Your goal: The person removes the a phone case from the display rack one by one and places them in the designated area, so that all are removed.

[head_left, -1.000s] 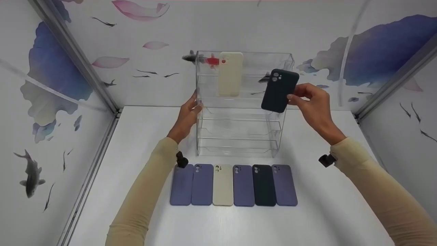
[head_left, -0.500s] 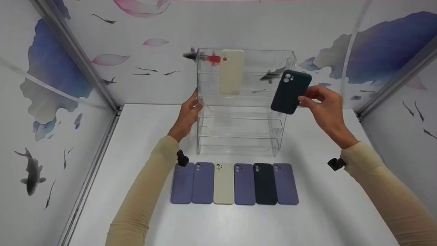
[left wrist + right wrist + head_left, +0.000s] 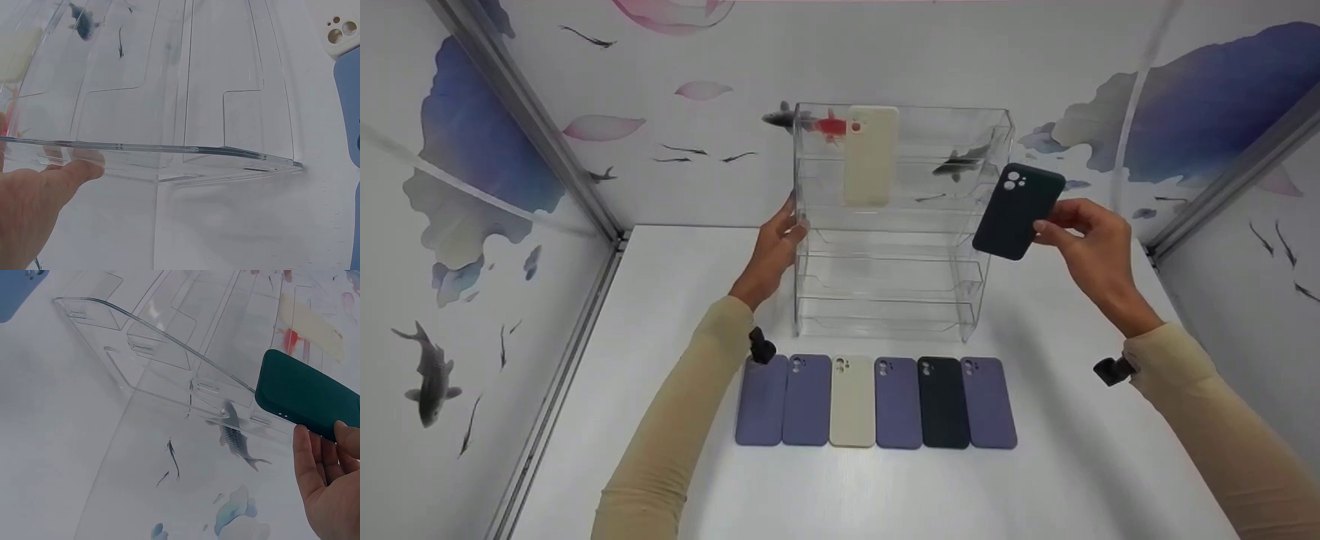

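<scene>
My right hand pinches a dark green phone case by its right edge, thumb in front. The case is tilted, held in the air at the right side of a clear acrylic rack. At the rack's left side wall, my left hand rests with the thumb on the near side. In the left wrist view its fingers touch the clear side panel, and part of the hand is out of frame. A cream phone case stands upright in the rack's top tier, left of the middle.
In front of the rack lies a row of phone cases: several purple ones, a cream one and a dark one. The white table meets printed walls at the back and both sides.
My right hand has moved right and slightly down with the dark green phone case, away from the rack's front. The left hand stays at the rack's side.
</scene>
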The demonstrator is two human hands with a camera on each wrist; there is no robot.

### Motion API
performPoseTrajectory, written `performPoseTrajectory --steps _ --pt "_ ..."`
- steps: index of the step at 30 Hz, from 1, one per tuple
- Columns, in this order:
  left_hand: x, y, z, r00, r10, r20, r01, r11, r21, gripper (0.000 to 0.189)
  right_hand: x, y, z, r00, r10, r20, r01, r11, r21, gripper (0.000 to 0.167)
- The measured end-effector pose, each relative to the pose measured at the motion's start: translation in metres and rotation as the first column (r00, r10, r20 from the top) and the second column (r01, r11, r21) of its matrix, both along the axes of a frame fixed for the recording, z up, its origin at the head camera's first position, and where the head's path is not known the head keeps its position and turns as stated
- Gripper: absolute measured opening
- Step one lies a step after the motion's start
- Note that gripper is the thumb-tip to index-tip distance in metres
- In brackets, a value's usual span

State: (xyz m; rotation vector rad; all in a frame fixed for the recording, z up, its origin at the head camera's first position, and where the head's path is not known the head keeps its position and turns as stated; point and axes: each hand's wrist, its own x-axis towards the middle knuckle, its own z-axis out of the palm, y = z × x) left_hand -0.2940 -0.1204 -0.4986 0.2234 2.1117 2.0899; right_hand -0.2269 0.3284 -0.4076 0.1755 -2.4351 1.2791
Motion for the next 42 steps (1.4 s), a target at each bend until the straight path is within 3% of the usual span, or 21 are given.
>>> performPoseTrajectory --steps 22,31,42 --pt "-0.003 0.002 0.001 0.999 0.017 0.032 -0.017 0.999 0.028 0.07 0.009 0.023 -0.036 0.999 -0.008 0.042 0.007 1.0 0.023 0.023" --pt "-0.003 0.003 0.001 1.0 0.014 0.028 -0.015 0.999 0.031 0.07 0.011 0.029 -0.043 0.999 0.007 0.044 -0.006 1.0 -0.02 0.022" --pt "-0.003 0.002 0.002 0.999 0.007 0.033 -0.009 0.999 0.04 0.071 0.023 0.033 -0.053 0.998 0.004 0.064 -0.004 1.0 0.0 0.024"
